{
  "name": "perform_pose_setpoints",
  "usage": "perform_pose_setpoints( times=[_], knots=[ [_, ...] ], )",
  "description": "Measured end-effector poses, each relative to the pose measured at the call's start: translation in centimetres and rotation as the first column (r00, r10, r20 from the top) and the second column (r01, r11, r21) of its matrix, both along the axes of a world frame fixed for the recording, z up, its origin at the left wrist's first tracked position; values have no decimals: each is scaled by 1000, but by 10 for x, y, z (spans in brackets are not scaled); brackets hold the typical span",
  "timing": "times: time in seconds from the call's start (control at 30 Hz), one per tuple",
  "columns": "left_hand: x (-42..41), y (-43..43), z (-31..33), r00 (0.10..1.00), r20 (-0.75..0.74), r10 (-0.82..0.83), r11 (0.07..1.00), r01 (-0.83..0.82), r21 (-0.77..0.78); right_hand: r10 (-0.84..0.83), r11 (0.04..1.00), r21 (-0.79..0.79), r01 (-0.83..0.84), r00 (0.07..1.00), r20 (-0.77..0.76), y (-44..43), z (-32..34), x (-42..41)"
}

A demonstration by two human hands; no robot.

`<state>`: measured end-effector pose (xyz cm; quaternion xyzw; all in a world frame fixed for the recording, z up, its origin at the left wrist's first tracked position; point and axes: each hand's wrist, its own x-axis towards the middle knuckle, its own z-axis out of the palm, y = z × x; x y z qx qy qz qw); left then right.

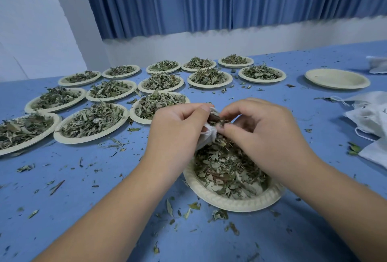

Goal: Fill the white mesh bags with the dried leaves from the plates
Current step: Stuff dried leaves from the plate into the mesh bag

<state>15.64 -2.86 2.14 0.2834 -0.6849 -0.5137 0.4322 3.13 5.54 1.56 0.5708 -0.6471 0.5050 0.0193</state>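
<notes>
**Keep the bag mouth open over the plate**

My left hand point(178, 127) grips the small white mesh bag point(207, 136) by its mouth, above the far rim of the round pale paper plate point(230, 203) near the front edge of the blue desk point(83, 178). My right hand point(263, 136) pinches a few of the grey-green dried leaves point(226, 169) at the opening. I should push small pinches deep, so that spills fall back on the plate.

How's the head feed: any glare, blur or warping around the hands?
Head view: soft even light, no glare, faint shadow under the near plate; left hand gripping the bag and right hand pinching leaves look slightly soft; wide-angle stretches the forearms at the bottom edge.
</notes>
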Motion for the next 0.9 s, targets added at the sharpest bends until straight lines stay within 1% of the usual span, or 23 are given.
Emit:
perform_pose_setpoints(
  times=[0.07, 0.13, 0.17, 0.27, 0.33, 0.4, 0.43, 0.47, 0.5, 0.57, 0.6, 0.63, 0.7, 0.8, 0.9],
  knots=[
    [-1, 4, 1, 998, -14, -54, 998, 55, 28, -34, 999, -25, 34, 999, -16, 0, 1, 0],
    [-1, 8, 2, 992, -47, -120, 989, 123, 80, -53, 999, -13, 52, 998, -35, 0, 1, -1],
    [-1, 9, 3, 989, -49, -139, 987, 142, 80, -60, 998, -2, 60, 996, -64, 0, 1, 0],
    [-2, 10, 1, 989, -8, -144, 989, 144, 19, -88, 995, 39, 96, 981, -173, -1, 0, 1],
    [-3, 10, 0, 988, 15, -155, 988, 155, 1, -90, 991, 84, 107, 977, -191, -2, 0, 2],
    [-3, 10, 1, 988, 5, -154, 988, 154, 20, -68, 990, 108, 88, 982, -175, -1, 1, 1],
    [-3, 9, 1, 989, -4, -145, 989, 145, 28, -49, 991, 120, 66, 989, -140, 0, 2, 0],
    [-2, 9, 2, 991, -11, -132, 991, 132, 33, -17, 991, 133, 27, 997, -72, 1, 4, -3],
    [-2, 7, 2, 993, -22, -115, 992, 116, 40, 29, 989, 144, -33, 999, 29, 3, 6, -5],
    [-2, 5, 2, 995, -42, -85, 995, 87, 52, 130, 974, 146, -171, 959, 252, 6, 10, -8],
    [-1, 5, 2, 996, -44, -76, 996, 78, 48, 150, 969, 144, -202, 939, 309, 6, 11, -8],
    [-1, 5, 2, 996, -46, -72, 996, 74, 44, 152, 969, 142, -204, 938, 311, 6, 11, -8],
    [-2, 6, 1, 995, -55, -81, 995, 83, 46, 119, 978, 135, -156, 962, 246, 5, 9, -4],
    [-3, 9, -1, 992, -49, -116, 992, 118, 42, 58, 994, 85, -74, 983, 176, 2, 6, -2],
    [-5, 10, -2, 991, -13, -134, 991, 135, 4, -10, 999, 47, 9, 1000, 29, 0, 5, -1]
  ],
)
